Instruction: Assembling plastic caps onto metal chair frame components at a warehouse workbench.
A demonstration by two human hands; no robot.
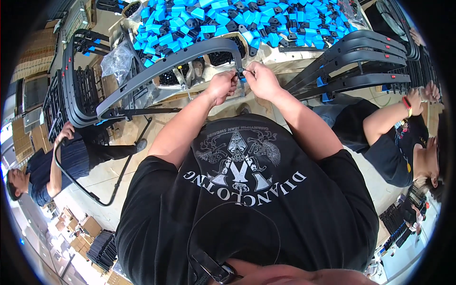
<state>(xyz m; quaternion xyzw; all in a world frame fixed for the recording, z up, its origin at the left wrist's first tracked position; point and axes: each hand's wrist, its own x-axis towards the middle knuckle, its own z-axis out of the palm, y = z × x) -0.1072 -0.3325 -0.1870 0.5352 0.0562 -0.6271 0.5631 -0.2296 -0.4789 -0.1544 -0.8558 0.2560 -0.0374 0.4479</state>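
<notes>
A dark grey curved tube frame point(175, 58) arches from the left toward me, its bent end coming down between my two hands. My left hand point(222, 88) is closed, its fingertips at the left side of that end. From the other side my right hand point(262, 81) pinches at the same spot, thumb and fingers together. A small blue-and-black plastic piece point(243, 79) shows between the hands at the tube end; my fingers cover most of it. Just beyond the hands is an open bag of small black parts point(221, 58).
A heap of blue-and-black plastic pieces point(237, 21) covers the far table. Stacked grey frames stand at right point(365, 59) and left point(76, 85). A clear plastic bag point(117, 64) lies at left. One person point(59, 161) works at left, another point(384, 128) at right.
</notes>
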